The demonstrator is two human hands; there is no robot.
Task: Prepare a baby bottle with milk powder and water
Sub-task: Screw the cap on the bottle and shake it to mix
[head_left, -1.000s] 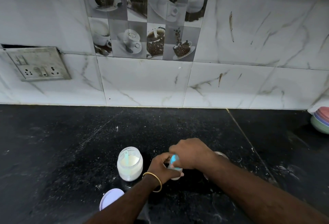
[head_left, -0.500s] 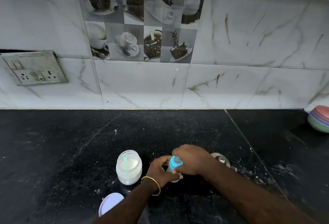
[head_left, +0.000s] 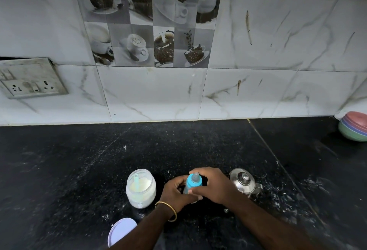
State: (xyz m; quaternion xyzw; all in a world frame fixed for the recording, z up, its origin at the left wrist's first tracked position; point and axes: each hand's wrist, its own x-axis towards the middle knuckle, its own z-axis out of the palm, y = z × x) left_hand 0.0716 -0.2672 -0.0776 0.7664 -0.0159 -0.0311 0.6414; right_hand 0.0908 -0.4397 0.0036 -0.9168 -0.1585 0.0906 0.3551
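Fingers [head_left: 195, 191] of the right hand [head_left: 213, 187]: curled round the blue collar of the baby bottle [head_left: 193, 182], thumb side toward the wearer, gripping it just below the teat. Left hand [head_left: 174, 192]: wrapped round the bottle's lower body, holding it upright on the table [head_left: 59, 170]; a gold bangle [head_left: 168, 210] sat at that wrist.

Bottle: stood on the table between the two hands, its contents hidden by them.

Powder jar [head_left: 141, 188]: open, just left of the left hand, part full of white powder with a pale scoop [head_left: 136, 181] standing in it. Its lid [head_left: 121, 230] lay apart, nearer the wearer.

Steel kettle [head_left: 243, 183]: lidded, just right of the right hand.

Stacked bowls [head_left: 354, 127]: far right edge, well apart.

Step in hand, judged: turning the teat collar on the bottle neck; whether tightening or loosening could not be told. If closing, the next move called for a firm seat of the collar before shaking; if opening, lifting the collar clear and reaching for the scoop.
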